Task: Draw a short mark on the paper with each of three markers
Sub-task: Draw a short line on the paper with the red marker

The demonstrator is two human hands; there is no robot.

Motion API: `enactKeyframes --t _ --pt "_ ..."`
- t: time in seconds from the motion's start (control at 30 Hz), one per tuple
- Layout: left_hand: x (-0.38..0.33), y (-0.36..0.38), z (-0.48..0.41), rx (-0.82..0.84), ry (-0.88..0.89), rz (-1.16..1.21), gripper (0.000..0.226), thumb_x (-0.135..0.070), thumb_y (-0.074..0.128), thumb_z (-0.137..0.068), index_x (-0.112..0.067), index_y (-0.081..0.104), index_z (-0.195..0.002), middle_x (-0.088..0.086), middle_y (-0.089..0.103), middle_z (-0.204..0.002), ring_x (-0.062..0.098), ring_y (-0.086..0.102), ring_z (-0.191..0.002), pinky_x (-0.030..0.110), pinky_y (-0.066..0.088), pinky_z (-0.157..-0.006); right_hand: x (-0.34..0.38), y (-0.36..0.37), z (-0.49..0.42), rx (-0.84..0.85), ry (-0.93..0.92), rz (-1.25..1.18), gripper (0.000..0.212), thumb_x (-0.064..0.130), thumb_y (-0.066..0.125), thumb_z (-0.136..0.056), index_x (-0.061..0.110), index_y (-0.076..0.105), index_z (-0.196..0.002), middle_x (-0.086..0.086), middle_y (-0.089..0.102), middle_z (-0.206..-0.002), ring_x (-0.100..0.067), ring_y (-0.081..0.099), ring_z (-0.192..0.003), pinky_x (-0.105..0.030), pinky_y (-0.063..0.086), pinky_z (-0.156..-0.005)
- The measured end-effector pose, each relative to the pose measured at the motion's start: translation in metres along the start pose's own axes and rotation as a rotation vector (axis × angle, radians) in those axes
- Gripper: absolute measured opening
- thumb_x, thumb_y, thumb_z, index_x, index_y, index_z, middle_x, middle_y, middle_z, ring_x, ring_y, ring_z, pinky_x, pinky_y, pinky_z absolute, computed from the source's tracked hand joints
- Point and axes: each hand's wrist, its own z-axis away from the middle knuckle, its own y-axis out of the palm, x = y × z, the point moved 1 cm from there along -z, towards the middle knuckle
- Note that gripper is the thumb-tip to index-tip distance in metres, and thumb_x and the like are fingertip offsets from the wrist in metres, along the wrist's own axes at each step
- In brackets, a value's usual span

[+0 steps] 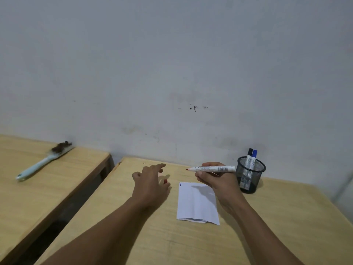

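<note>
One uncapped red marker [214, 168], label print possibly unreadable, in right hand [219, 180].

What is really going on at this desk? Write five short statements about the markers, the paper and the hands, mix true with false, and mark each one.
1. The right hand holds an uncapped red-tipped marker. True.
2. The mesh cup is empty. False: two capped markers stand in it, the black-capped marker and the blue-capped marker.
3. The paper already carries a short blue mark at its far left corner. True.
4. The marker tip is pressed on the paper. False: it is held above the desk, beyond the paper's far edge.
5. The left hand holds the brush. False: the brush lies on the other desk to the left.
</note>
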Motion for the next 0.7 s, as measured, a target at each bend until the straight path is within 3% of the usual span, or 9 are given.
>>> enactKeyframes --t 0.1,0.17,0.33,0.5,0.7 --pt "-0.014 -0.006 0.017 -0.119 0.224 -0.040 0.035 -0.043 0.061 -0.081 -0.029 0.063 -0.112 -0.011 0.061 -0.110 0.017 0.055 -0.102 0.039 0.028 -0.086 -0.006 0.005 -0.009 -0.009 -0.001 0.085 0.022 0.008 0.078 -0.086 -0.007 0.064 -0.096 -0.016 0.074 -0.075 -0.027 0.072 -0.070 -0.045 0.061 -0.076" --pt "-0.027 -0.009 0.034 -0.008 0.339 -0.125 0.031 -0.047 0.053 -0.087 -0.031 0.063 -0.112 -0.012 0.062 -0.112 0.016 0.055 -0.102 0.040 0.034 -0.087 -0.011 0.012 -0.018 0.002 -0.005 0.177 0.020 0.013 0.074 -0.090 -0.004 0.062 -0.094 -0.015 0.072 -0.069 -0.025 0.070 -0.064 -0.047 0.060 -0.072" --pt "-0.035 0.000 0.050 0.280 0.353 -0.305 0.051 -0.054 0.035 -0.094 -0.035 0.040 -0.142 -0.009 0.046 -0.148 0.021 0.046 -0.126 0.044 0.042 -0.096 -0.032 0.028 -0.037 0.091 0.051 0.289 0.008 0.013 0.066 -0.095 0.009 0.072 -0.092 -0.014 0.072 -0.077 -0.026 0.068 -0.069 -0.046 0.060 -0.068" --pt "-0.027 0.008 0.046 0.351 0.414 -0.405 0.052 -0.054 0.029 -0.093 -0.033 0.047 -0.137 -0.008 0.050 -0.146 0.025 0.049 -0.117 0.044 0.042 -0.085 -0.064 0.022 -0.052 0.140 0.099 0.414 0.009 0.019 0.070 -0.089 0.014 0.075 -0.084 -0.017 0.073 -0.074 -0.026 0.068 -0.065 -0.044 0.058 -0.066" --pt "-0.024 0.008 0.041 0.441 0.366 -0.367 0.057 -0.059 0.027 -0.094 -0.035 0.038 -0.145 -0.010 0.039 -0.154 0.022 0.036 -0.134 0.045 0.034 -0.099 -0.074 0.015 -0.056 0.063 0.013 0.463 0.015 0.020 0.068 -0.093 0.010 0.074 -0.084 -0.009 0.073 -0.071 -0.011 0.064 -0.056 -0.022 0.051 -0.053"
